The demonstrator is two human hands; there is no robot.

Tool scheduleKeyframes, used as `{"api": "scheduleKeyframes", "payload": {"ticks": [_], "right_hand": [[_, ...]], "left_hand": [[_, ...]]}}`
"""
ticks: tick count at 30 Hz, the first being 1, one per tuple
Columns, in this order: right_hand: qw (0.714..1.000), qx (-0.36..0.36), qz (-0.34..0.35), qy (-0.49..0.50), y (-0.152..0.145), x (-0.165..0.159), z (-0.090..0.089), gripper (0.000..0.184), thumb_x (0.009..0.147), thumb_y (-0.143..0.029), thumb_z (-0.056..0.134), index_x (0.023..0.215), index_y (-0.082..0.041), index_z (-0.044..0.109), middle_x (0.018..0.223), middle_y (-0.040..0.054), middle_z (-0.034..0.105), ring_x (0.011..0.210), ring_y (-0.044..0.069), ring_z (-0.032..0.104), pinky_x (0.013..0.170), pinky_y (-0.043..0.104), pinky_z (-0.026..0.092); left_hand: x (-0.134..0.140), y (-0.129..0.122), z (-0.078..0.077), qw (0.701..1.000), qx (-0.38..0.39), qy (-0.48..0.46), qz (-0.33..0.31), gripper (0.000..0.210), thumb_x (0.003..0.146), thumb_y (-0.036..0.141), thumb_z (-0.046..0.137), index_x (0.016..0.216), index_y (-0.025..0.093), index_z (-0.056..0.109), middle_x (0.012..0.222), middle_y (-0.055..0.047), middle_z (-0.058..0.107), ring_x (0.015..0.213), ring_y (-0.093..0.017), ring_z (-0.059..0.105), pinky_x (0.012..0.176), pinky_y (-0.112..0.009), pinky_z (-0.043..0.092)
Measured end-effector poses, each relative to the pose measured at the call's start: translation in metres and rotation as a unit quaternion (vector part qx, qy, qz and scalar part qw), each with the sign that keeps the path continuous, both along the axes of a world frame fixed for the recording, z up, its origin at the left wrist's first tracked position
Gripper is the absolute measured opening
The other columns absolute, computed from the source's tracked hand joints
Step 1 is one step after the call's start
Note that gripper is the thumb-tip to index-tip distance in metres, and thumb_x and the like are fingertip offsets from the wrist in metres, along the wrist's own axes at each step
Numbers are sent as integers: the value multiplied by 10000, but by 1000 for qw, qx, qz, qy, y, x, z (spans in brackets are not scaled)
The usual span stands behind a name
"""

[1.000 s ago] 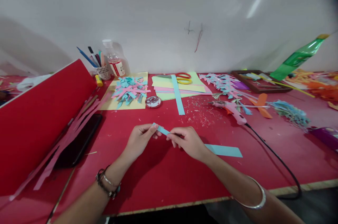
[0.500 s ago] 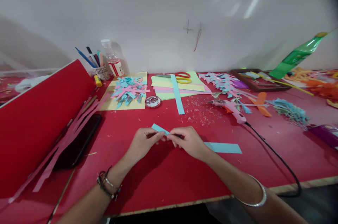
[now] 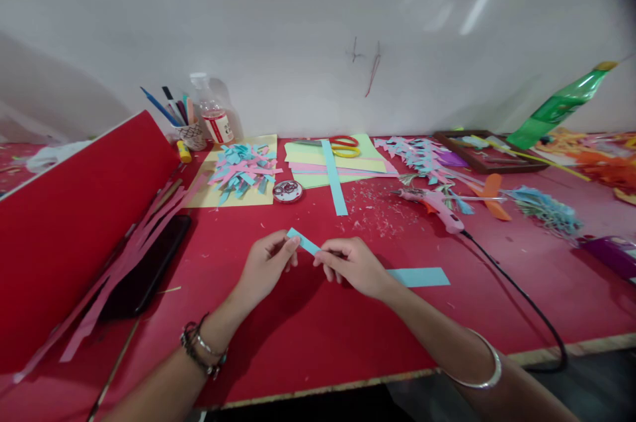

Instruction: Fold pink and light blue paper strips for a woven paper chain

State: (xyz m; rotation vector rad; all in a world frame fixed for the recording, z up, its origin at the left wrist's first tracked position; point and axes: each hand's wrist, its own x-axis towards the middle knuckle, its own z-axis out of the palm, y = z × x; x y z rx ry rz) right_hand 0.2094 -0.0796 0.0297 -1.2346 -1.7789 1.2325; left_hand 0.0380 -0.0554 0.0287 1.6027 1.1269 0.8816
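Note:
A light blue paper strip (image 3: 309, 246) is held above the red table between both hands. My left hand (image 3: 269, 262) pinches its left end between thumb and fingers. My right hand (image 3: 350, 265) grips it a short way along, thumb on top. Past my right wrist a wider blue paper length (image 3: 420, 277) sticks out; my hand hides whether it is the same piece. Another blue strip (image 3: 334, 177) lies just beyond the hands, its far end over stacked coloured paper sheets (image 3: 308, 173) beside red-and-yellow-handled scissors (image 3: 346, 152).
Right of the hands lies a pink glue gun (image 3: 437, 203) with a black cord. Cut pink and blue paper pieces (image 3: 243, 171) are heaped at the back left, near a round tin (image 3: 287, 191). A phone (image 3: 149, 276) and a red board (image 3: 84, 236) are on the left.
My left hand has slid left and slightly up along the strip, so more blue paper shows between my hands. The blue length past my right wrist has shifted slightly left.

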Motion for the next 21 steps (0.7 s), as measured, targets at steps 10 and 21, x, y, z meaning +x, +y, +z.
{"api": "scheduleKeyframes", "payload": {"ticks": [10,21], "right_hand": [[999,21,38,-31,-1,-2,-1,267,798,-325,416,654,-146,552,495,-29,484,427,52,433,435,163,331],[995,27,59,-69,3,6,0,271,805,-343,402,687,-150,551,530,-25,504,465,66,463,477,174,331]], "left_hand": [[0,-1,5,997,13,42,-67,205,711,309,519,598,140,540,554,28,533,506,-64,459,504,-169,358],[-20,16,2,975,137,144,97,275,732,385,491,673,134,589,570,-6,567,517,-104,491,491,-205,382]]}}
